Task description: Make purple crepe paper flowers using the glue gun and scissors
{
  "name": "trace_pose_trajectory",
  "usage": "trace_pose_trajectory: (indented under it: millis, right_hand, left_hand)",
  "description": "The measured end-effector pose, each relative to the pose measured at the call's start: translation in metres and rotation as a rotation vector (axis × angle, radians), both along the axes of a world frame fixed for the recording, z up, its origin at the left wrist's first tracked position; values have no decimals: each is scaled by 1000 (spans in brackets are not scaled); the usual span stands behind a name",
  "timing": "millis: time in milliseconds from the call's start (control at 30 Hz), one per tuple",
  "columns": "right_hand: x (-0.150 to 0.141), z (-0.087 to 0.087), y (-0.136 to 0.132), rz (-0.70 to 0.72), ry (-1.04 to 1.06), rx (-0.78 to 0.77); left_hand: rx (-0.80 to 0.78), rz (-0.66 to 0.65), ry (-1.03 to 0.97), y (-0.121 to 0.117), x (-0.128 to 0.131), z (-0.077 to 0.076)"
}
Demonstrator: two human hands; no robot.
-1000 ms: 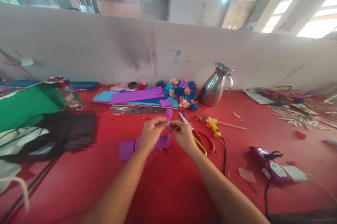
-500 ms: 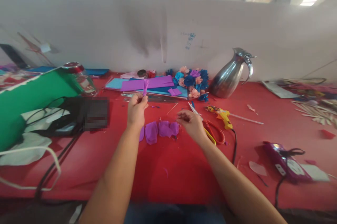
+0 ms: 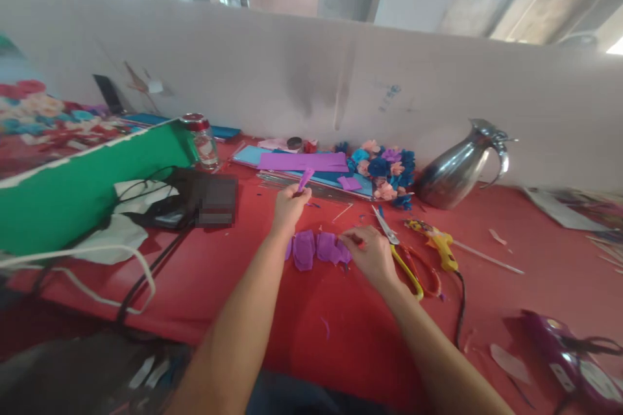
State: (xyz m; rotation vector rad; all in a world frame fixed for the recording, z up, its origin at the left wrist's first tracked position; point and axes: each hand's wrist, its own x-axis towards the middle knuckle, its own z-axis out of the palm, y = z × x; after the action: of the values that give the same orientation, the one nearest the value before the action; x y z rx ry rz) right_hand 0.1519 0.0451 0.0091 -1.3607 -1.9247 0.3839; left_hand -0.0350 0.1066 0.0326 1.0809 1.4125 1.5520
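Note:
My left hand (image 3: 288,208) is closed in a pinch around a narrow, gathered piece of purple crepe paper (image 3: 305,178), which sticks up from the fingertips. Below it on the red table lies a row of purple crepe paper petals (image 3: 304,251). At the right end of that row, my right hand (image 3: 372,252) reaches down with thumb and fingers closed at the upper edge of a crepe paper petal (image 3: 342,254). Just right of this hand are scissors (image 3: 399,252) with red and yellow handles, blades partly apart. A yellow glue gun (image 3: 442,250) lies farther right.
Paper flowers (image 3: 384,168) and purple paper strips (image 3: 302,162) lie at the back. A steel jug (image 3: 452,171) stands behind the glue gun. On the left are a green box wall (image 3: 97,191), a glass jar (image 3: 204,149) and cables. A purple device (image 3: 574,356) sits front right.
The view has swung left, so things appear farther right. My right hand has lowered to the rightmost petal and its fingers have closed there. The paper in my left hand now leans right.

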Motion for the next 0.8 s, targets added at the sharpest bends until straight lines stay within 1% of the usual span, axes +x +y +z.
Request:
trace_pose_trajectory:
  millis: [100,200,267,333,400,467,533,633,700,800]
  right_hand:
    - [-7,1,-2,32,-63,40]
    - [-17,4,-3,150,-95,99]
    - [-26,7,-6,210,-118,97]
    - [-38,9,-10,253,-168,65]
    - [-53,10,-15,286,-231,29]
    - [-68,8,-20,288,-292,31]
    - [-81,6,-24,282,-358,72]
    - [-94,3,-27,313,-445,142]
    - [-99,2,-26,331,-453,156]
    - [-101,0,-24,297,-389,116]
  left_hand:
    - [-31,28,-43,-3,-4,5]
    - [-47,41,-54,-9,-16,7]
    - [-27,11,-9,-16,-26,3]
    - [15,-15,37,-23,-37,-4]
    - [21,12,30,-27,-46,-12]
    - [17,53,-42,-29,-51,-18]
    - [22,78,-91,-27,-53,-21]
    - [19,89,-85,-24,-54,-22]
    - [2,97,-71,-23,-55,-22]
    - [-22,107,-72,-23,-58,-22]
